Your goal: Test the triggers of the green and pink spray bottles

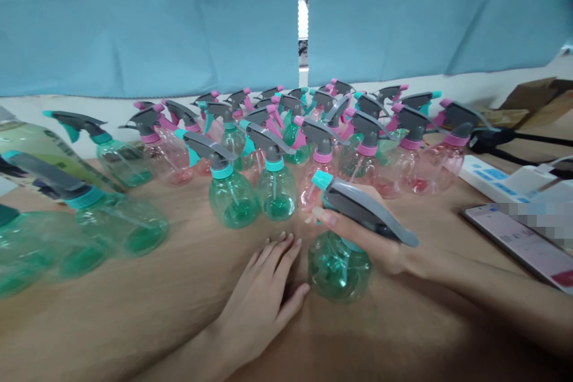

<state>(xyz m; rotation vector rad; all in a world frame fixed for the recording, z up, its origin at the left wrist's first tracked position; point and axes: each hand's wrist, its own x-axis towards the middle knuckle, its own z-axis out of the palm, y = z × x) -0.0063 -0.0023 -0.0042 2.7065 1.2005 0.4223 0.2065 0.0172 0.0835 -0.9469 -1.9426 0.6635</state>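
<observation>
My right hand (pixel 362 233) is wrapped round the neck of a green spray bottle (pixel 339 268) with a grey trigger head and a teal nozzle pointing left. My left hand (pixel 264 292) lies on the table just left of that bottle, palm down, fingers stretched forward and holding nothing. Beyond my left fingertips stand two green bottles, one with its teal collar (pixel 274 166) facing me, the other (pixel 235 200) beside it. A pink bottle (pixel 320 161) stands behind the held one.
Rows of pink and green spray bottles fill the back of the wooden table (pixel 188 298). More green bottles (pixel 125 227) stand at the left. A phone (pixel 514 239), a white power strip (pixel 487 179) and black cables lie at the right. A blue curtain (pixel 156 24) hangs behind.
</observation>
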